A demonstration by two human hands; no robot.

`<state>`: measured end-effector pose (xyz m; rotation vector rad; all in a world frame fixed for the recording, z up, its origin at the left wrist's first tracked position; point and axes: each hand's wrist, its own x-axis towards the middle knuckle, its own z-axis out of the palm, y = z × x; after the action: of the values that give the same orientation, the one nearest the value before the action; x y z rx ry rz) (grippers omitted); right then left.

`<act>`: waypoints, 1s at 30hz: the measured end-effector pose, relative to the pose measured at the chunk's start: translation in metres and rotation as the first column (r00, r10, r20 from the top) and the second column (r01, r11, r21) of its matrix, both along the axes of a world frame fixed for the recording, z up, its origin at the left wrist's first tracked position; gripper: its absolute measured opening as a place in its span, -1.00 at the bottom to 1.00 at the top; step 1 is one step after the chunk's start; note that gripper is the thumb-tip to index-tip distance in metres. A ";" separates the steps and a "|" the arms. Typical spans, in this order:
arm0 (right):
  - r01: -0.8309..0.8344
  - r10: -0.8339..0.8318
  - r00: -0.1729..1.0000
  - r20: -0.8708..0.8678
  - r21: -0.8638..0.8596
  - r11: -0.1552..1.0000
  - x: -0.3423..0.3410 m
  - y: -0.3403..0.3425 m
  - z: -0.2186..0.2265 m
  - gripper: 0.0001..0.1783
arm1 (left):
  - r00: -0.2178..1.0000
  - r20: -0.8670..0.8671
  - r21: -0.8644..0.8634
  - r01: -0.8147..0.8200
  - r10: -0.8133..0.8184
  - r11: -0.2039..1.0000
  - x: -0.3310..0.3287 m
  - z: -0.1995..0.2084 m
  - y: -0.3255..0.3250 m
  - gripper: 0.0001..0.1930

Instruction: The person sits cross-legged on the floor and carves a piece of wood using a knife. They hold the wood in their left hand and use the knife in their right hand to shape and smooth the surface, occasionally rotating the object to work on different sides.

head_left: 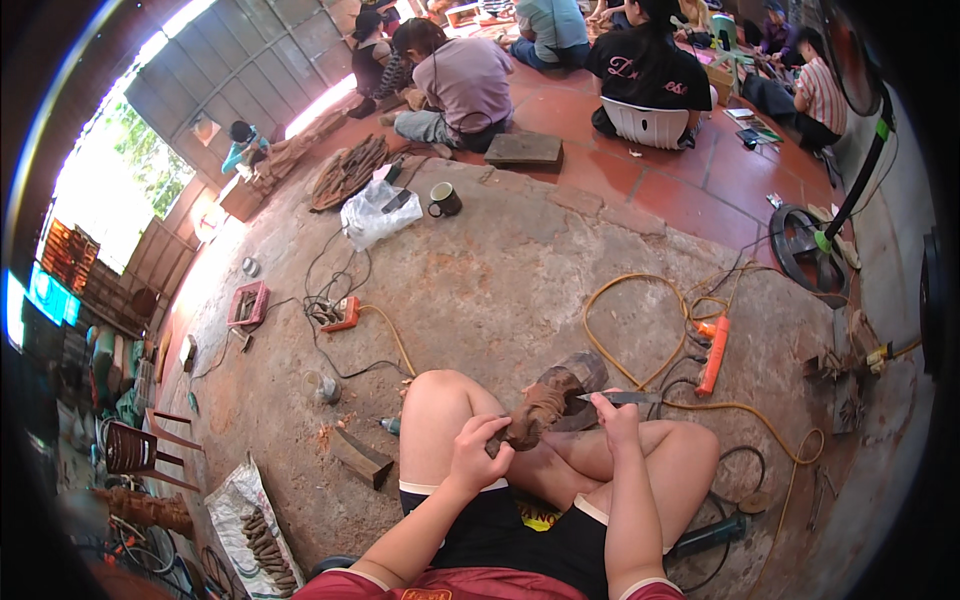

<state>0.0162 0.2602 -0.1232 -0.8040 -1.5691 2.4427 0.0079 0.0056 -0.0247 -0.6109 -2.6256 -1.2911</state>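
I sit cross-legged on the floor with a brown carved piece of wood (541,408) over my lap. My left hand (480,452) is closed around its near left end. My right hand (617,425) pinches a slim grey tool (632,398) that tapers to a point. The point faces left, close to the wood's right side; I cannot tell whether it touches. Just beyond the wood, a dark round object (585,370) is partly hidden by it.
An orange power strip (713,355) with looping cords lies to the right, near a green power tool (712,537). On the left are a wooden block (360,458), a glass jar (321,387) and another orange socket (341,313). A black mug (445,200) stands farther off; several people sit beyond.
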 end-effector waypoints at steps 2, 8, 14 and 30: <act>0.004 -0.004 1.000 -0.002 -0.004 1.000 0.001 0.001 -0.002 -0.82 | 1.000 0.010 0.004 -0.002 0.002 1.000 -0.001 0.000 0.002 -0.65; 0.023 -0.023 1.000 -0.013 -0.006 1.000 0.000 0.001 -0.001 -0.83 | 1.000 0.021 0.013 -0.022 0.021 1.000 -0.006 0.003 0.007 -0.66; 0.050 -0.050 0.999 0.002 -0.020 0.999 0.002 0.010 -0.002 -0.85 | 0.999 0.036 0.009 -0.030 0.030 1.000 -0.017 0.013 0.021 -0.68; 0.257 -0.264 0.964 -0.043 -0.124 0.958 0.008 0.042 -0.003 -0.85 | 0.997 0.072 -0.186 0.028 -0.014 0.982 -0.102 0.061 0.132 -0.71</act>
<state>0.0240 0.3020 -0.1261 -0.8856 -1.2206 2.3588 -0.0941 0.1372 0.0368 -0.6321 -2.8281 -1.0985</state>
